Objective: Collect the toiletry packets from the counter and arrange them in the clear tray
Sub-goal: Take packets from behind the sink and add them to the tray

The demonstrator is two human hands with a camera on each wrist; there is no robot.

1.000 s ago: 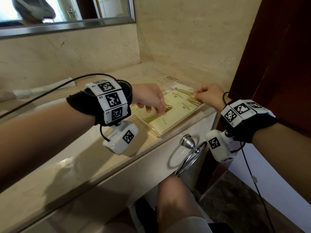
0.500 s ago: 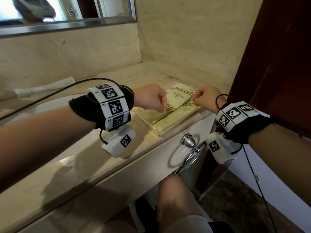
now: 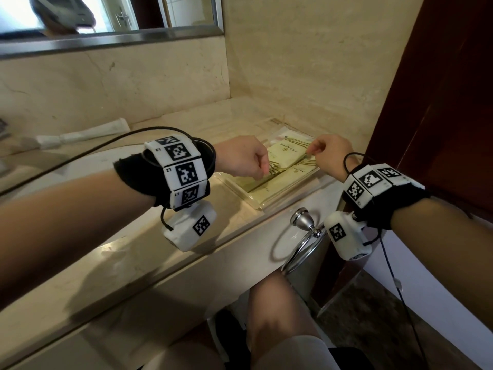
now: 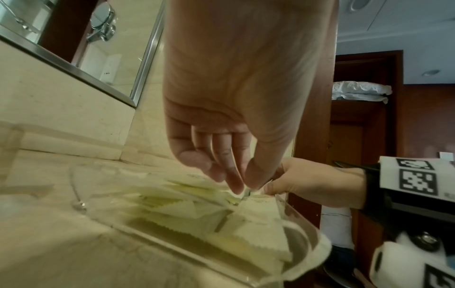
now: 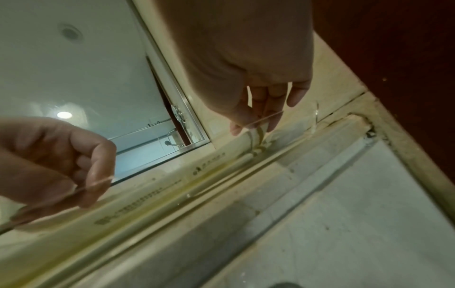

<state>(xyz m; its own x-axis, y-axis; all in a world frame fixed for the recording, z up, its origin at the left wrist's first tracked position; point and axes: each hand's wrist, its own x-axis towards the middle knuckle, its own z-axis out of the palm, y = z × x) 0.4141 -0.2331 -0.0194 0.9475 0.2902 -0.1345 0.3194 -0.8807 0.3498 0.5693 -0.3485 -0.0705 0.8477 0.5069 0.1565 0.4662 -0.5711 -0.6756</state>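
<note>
Head view shows the top toiletry packet point(image 3: 286, 155), pale yellow-green with a small printed line and logo, lying tilted over other packets point(image 3: 277, 182) inside the clear tray point(image 3: 256, 202), which sits on the counter point(image 3: 112, 252) near its front edge, in the corner by the wall. The left hand point(image 3: 244, 160) pinches the packet's near-left end with curled fingers, and the right hand point(image 3: 330, 153) pinches the far-right end between thumb and forefinger. How many packets lie underneath cannot be counted; their edges overlap and the hands cover part of them. In the left wrist view the left hand point(image 4: 229, 109) pinches a thin edge between its thumb and fingertips above the tray rim point(image 4: 317, 243), with zigzag-cut packet ends point(image 4: 177, 209) blurred below; the right hand point(image 4: 302, 185) is partly hidden behind it. The right wrist view shows the right hand point(image 5: 251, 64) with its fingertips closed on a thin, nearly edge-on packet end, the left hand point(image 5: 56, 159) curled at the picture's left, and printed text on the packet point(image 5: 197, 171) too smeared to read. Beyond the tray, a white tube point(image 3: 82, 134) lies on the counter near the back wall, a mirror point(image 3: 106, 20) hangs above, and a chrome towel ring point(image 3: 301, 241) hangs from the counter's front, partly covered by the right wrist camera.
</note>
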